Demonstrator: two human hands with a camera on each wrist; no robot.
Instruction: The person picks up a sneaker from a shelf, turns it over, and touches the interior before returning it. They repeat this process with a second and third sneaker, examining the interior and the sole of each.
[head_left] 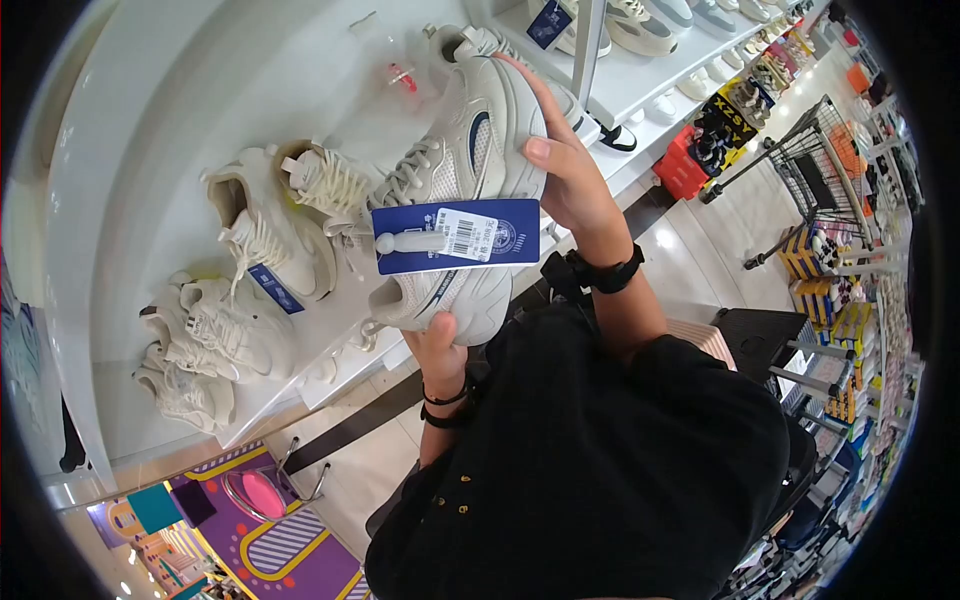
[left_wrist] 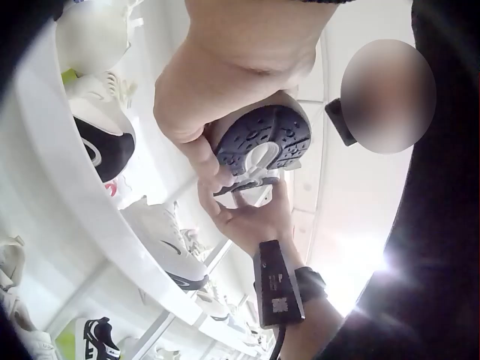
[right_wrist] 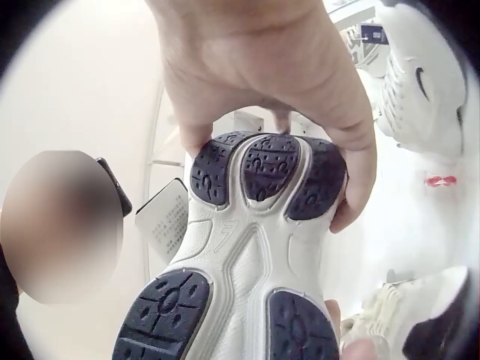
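Observation:
A white sneaker (head_left: 465,150) with mesh panels and navy trim is held up in front of the shelf by both hands. My right hand (head_left: 575,175) grips its upper end, thumb on the sole edge. The right wrist view shows the sole (right_wrist: 247,232), white with dark blue tread pads, and that hand's fingers and thumb curved round its end. My left hand (head_left: 437,350) holds the lower end, thumb against the side. A blue price tag (head_left: 455,237) with a white barcode label hangs across the sneaker, hiding its middle.
White sneakers (head_left: 270,225) stand in several pairs on the curved white shelf (head_left: 190,90). More shoes (head_left: 640,25) line shelves at the upper right. A shopping cart (head_left: 820,170) and a red basket (head_left: 682,165) are in the aisle. A pink round seat (head_left: 262,495) is at lower left.

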